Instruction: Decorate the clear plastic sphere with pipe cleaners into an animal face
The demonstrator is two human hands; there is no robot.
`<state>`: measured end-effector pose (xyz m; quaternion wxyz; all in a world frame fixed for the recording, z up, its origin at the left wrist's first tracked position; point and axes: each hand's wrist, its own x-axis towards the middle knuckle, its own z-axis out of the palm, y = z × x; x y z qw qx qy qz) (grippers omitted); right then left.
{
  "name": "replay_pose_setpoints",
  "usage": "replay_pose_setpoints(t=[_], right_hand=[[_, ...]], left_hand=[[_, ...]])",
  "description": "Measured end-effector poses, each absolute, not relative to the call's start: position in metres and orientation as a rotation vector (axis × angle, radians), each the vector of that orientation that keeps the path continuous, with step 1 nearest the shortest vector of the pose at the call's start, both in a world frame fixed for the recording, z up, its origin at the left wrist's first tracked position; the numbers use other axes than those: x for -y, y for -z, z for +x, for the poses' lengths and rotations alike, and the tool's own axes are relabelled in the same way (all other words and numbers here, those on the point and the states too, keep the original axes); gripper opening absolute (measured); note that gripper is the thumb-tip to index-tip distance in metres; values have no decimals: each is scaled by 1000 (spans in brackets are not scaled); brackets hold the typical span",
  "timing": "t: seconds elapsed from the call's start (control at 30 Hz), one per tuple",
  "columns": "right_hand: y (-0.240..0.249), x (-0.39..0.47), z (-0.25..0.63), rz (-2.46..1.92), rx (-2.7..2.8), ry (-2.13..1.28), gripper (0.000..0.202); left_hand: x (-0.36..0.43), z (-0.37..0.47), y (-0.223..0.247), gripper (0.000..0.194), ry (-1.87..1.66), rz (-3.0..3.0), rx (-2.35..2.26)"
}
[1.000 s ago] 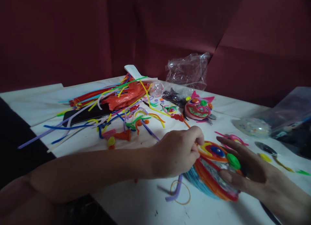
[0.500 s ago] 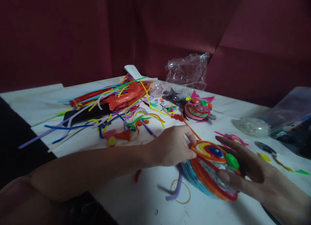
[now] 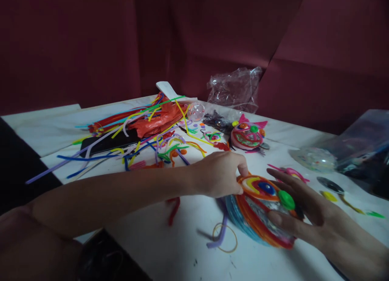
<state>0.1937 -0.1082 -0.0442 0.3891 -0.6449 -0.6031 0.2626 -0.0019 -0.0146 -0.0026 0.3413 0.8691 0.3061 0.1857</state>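
A round craft face (image 3: 259,210) wound with orange and blue pipe cleaners, with a blue eye and a green nose, lies near the table's front right. My right hand (image 3: 306,216) cups it from the right, thumb across its silver middle. My left hand (image 3: 221,173) pinches the orange pipe cleaner at the face's upper left rim, fingers pressed against the edge. A purple pipe cleaner piece (image 3: 220,232) and a thin ring (image 3: 226,238) lie just below the face. A red piece (image 3: 174,208) lies under my left forearm.
A heap of loose coloured pipe cleaners (image 3: 146,135) covers the table's middle left, beside a black flat object (image 3: 106,143). A finished pink cat-like face (image 3: 247,135) sits behind. Clear plastic bags (image 3: 234,88) stand at the back, and another bag (image 3: 361,147) at right.
My left hand slid up and left along the face's rim, pressing the orange pipe cleaner flat against it. The right hand stayed on the face.
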Motion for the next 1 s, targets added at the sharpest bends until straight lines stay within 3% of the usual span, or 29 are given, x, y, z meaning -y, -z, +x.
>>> replay_pose_setpoints(t=[0.47,0.77,1.0], right_hand=[[27,105,182,-1637,1427,-772,90],[23,104,182,-1631,1326,-936,99],[21,103,180,-1654,1408,-844,97]], left_hand=[[21,-2,3,27,-552,2325,-787],[10,4,7,40,-382,1762,-840],[15,5,10,36,-415,1651,-891]])
